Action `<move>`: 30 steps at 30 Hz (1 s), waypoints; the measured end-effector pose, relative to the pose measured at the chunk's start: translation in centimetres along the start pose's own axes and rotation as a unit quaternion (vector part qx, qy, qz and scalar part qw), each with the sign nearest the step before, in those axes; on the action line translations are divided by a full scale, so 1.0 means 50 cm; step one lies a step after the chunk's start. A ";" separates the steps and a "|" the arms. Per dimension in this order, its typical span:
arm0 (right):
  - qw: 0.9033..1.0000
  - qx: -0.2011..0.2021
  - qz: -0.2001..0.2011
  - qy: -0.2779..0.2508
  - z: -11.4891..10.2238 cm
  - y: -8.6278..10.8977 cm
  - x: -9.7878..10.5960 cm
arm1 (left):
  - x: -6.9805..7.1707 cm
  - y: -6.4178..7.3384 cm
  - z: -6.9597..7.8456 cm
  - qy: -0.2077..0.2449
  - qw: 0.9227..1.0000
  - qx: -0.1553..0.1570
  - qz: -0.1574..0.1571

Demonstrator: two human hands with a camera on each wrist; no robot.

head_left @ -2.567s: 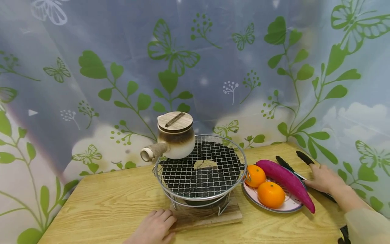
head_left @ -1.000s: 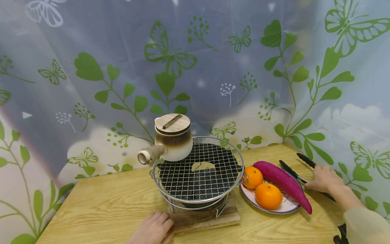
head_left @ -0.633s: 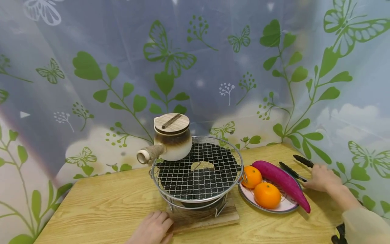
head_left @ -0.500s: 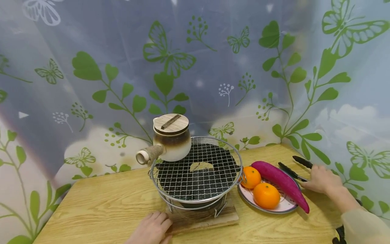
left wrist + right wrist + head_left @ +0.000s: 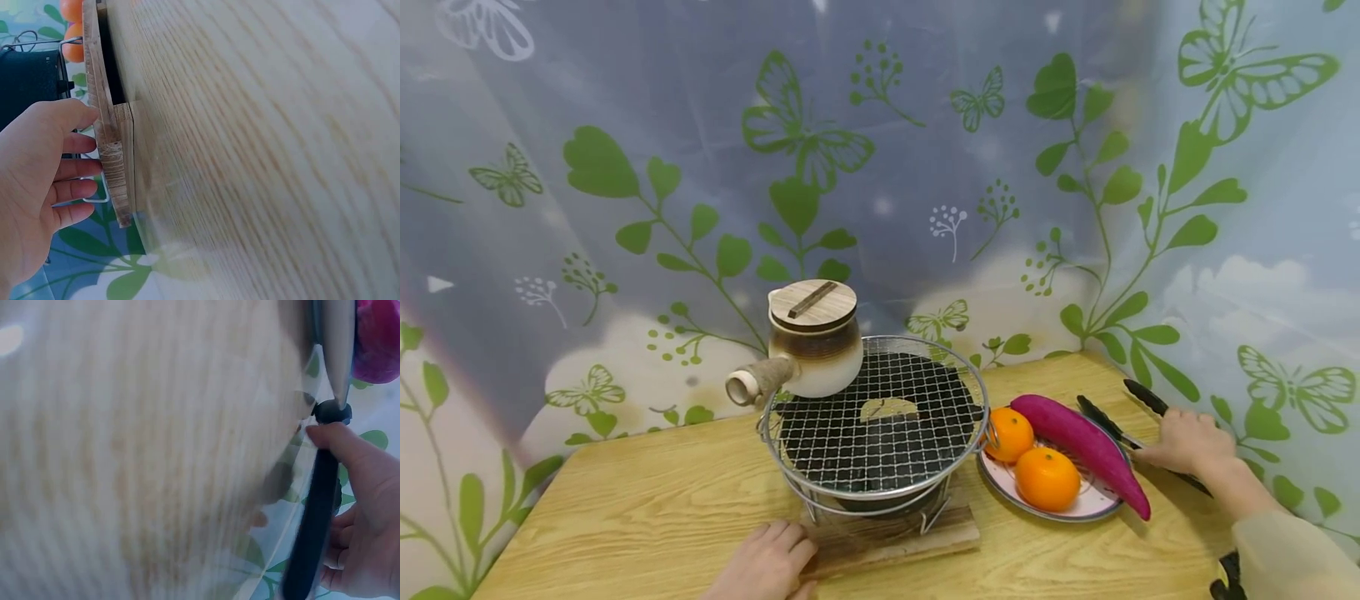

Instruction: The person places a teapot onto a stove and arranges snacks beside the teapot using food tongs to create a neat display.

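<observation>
My left hand (image 5: 767, 560) lies at the left end of a wooden board (image 5: 925, 533) that sits under a round tabletop grill. In the left wrist view the thumb and fingertips touch the board's edge, fingers loosely bent and not wrapped round it. At the right, my right hand (image 5: 1195, 442) grips black-handled tongs (image 5: 1097, 412) low over the table, their two black tips apart and pointing to the back. The right wrist view has the thumb on the dark tongs handle (image 5: 312, 525), with the other fingers partly hidden behind it.
The grill's wire mesh (image 5: 880, 450) bears a lidded pot (image 5: 820, 358) with a side handle, at the back left. Between grill and tongs stands a plate (image 5: 1015, 500) with two oranges (image 5: 1048, 479) and a purple sweet potato (image 5: 1086, 446). A printed curtain (image 5: 910, 167) hangs behind the table.
The head view has turned slightly right, so everything sits a little further left in it. Both hands keep nearly the same places: left at the board, right on the tongs.
</observation>
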State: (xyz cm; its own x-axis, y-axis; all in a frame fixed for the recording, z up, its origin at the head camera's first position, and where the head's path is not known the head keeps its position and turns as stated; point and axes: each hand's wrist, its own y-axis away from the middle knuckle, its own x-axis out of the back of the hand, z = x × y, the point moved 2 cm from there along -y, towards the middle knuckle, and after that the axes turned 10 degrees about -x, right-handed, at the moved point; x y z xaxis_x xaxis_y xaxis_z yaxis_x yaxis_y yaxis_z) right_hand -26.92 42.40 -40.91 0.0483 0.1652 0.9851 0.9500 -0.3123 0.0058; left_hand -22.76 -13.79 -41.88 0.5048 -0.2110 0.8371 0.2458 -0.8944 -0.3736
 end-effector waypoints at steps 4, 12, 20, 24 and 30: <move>1.000 -0.011 0.013 -0.005 -0.003 0.000 0.002 | 0.001 0.000 0.000 -0.003 1.000 0.000 0.004; 1.000 -0.021 0.013 -0.016 -0.015 0.006 0.010 | 0.005 0.000 -0.001 -0.003 1.000 0.002 0.005; 0.999 -0.026 0.017 -0.008 -0.023 0.016 0.012 | 0.007 -0.002 0.000 -0.002 1.000 0.009 -0.001; 1.000 -0.026 0.014 -0.007 -0.021 0.022 0.008 | 0.007 -0.002 0.001 -0.005 1.000 0.003 0.006; 0.999 -0.032 0.008 -0.015 -0.010 0.025 0.019 | 0.002 -0.001 0.002 -0.006 1.000 0.004 0.010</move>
State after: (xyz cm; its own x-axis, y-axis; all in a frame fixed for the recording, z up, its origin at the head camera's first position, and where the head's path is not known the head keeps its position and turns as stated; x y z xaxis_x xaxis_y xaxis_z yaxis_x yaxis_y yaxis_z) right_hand -25.87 41.69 -39.90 0.0739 0.1869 0.9796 0.9275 -0.3739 0.0013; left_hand -22.63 -13.74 -41.82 0.5191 -0.2251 0.8246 0.2412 -0.8869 -0.3940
